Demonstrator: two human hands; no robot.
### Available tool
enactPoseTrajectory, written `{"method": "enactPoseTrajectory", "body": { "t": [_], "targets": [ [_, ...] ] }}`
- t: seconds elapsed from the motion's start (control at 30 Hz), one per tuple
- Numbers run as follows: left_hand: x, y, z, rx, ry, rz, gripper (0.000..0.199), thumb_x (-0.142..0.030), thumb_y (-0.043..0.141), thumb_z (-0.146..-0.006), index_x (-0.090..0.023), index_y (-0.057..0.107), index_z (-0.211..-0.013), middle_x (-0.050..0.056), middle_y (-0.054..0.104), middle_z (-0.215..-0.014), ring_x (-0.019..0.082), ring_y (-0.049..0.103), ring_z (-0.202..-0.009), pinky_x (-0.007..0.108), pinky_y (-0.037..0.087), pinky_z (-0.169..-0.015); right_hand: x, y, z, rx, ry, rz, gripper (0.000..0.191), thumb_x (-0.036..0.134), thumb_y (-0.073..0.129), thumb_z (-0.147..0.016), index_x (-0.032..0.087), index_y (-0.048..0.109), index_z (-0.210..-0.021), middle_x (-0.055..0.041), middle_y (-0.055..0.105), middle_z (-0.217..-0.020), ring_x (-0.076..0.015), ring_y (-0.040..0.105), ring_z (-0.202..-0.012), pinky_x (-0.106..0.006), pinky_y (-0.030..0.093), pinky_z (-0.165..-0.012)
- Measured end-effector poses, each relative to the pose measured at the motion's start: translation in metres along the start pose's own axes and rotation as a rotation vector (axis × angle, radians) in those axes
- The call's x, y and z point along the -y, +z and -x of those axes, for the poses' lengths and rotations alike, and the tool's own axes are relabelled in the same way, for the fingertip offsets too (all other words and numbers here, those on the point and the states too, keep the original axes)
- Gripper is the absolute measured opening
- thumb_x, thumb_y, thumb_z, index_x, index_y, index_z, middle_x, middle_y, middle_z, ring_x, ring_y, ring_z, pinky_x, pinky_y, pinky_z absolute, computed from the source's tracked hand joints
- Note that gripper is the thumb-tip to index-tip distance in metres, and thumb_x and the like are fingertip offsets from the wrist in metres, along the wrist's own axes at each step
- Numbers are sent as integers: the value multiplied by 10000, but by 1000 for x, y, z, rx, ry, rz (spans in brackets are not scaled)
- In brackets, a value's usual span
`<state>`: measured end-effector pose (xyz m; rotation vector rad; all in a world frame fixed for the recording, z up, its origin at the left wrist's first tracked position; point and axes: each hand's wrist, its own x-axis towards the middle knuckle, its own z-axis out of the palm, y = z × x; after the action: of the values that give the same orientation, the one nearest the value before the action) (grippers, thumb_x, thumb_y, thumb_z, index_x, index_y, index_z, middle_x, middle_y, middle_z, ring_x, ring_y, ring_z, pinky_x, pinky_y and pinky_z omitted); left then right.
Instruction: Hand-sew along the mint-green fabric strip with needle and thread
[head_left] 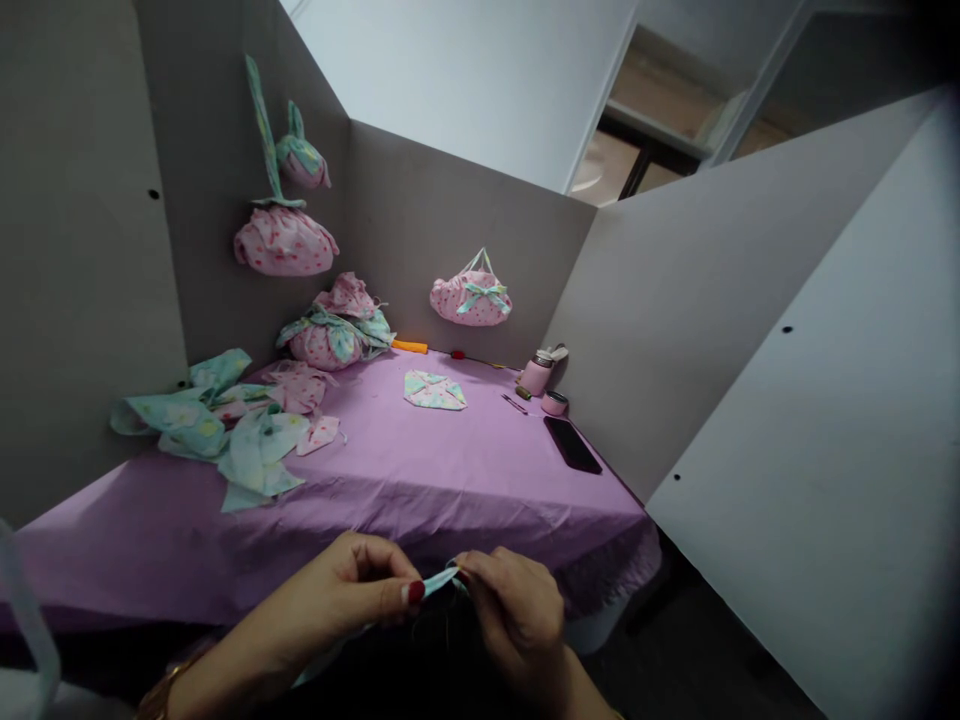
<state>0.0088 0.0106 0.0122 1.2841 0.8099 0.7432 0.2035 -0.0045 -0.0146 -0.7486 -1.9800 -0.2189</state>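
Lilac tablecloth behind narrow pale-blue strip

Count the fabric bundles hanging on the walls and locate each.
3: a large bundle and smaller bundle on the left wall, a bow-tied bundle on the back wall.

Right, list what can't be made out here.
Head view:
1. The end of the light-blue strip at the right hand: covered by the fingers.
2. The strip's stretch behind the left hand: covered by that hand.
3. Part of the bracelet: cut off by the bottom edge.
4. Lower pieces in the fabric pile: hidden under upper layers.
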Motion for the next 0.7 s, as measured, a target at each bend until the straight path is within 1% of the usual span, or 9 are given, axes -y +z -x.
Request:
{"method": "enactPoseTrajectory", "body": {
  "t": [0.07, 0.13, 0.27, 0.37, 0.53, 0.7],
  "targets": [
    [4, 1, -2, 3, -23, 9, 202, -355, 670, -650, -163, 619, -617, -53, 524, -524, 92, 412, -474, 191, 307, -476, 0, 0, 0, 2, 0, -7, 176, 65, 494, -818, 144, 585, -945, -32, 634, -656, -117, 542, -512, -235, 392, -475],
    [9, 1, -3, -10, -15, 34, 217, -370, 659, -666, -164, 596, -639, -66, 483, -516, 85, 368, -457, 178, 261, -441, 0, 0, 0, 11, 2, -5, 174, 69, 486, -822, 148, 585, -940, -29, 635, -656, -114, 538, -509, -235, 387, -473],
    [19, -1, -3, -36, 72, 53, 214, -363, 605, -737, -159, 569, -681, -71, 447, -554, 87, 355, -498, 183, 261, -477, -1, 0, 0, 40, -7, 15, 168, 76, 471, -828, 151, 586, -925, -26, 632, -654, -114, 542, -516, -236, 390, -484],
    [16, -1, 1, -41, 102, -6, 174, -319, 563, -759, -157, 568, -696, -73, 440, -563, 91, 351, -509, 195, 261, -499, -1, 0, 0, 42, -22, 23, 168, 74, 472, -828, 145, 581, -933, -29, 638, -663, -116, 544, -520, -239, 392, -487],
    [3, 1, 7, -71, 117, -88, 109, -265, 522, -704, -169, 568, -679, -60, 471, -580, 113, 390, -528, 214, 284, -516, 0, 0, -1, 41, -49, 47, 159, 86, 468, -840, 147, 578, -937, -28, 637, -653, -118, 543, -518, -243, 396, -487],
    [3, 1, 10, -84, 118, -131, 142, -233, 457, -676, -172, 586, -678, -57, 460, -554, 118, 382, -514, 213, 279, -497, 0, 1, 1, 46, -49, 35, 157, 76, 480, -835, 140, 581, -936, -32, 627, -643, -117, 537, -519, -241, 388, -489]
  ]
}}
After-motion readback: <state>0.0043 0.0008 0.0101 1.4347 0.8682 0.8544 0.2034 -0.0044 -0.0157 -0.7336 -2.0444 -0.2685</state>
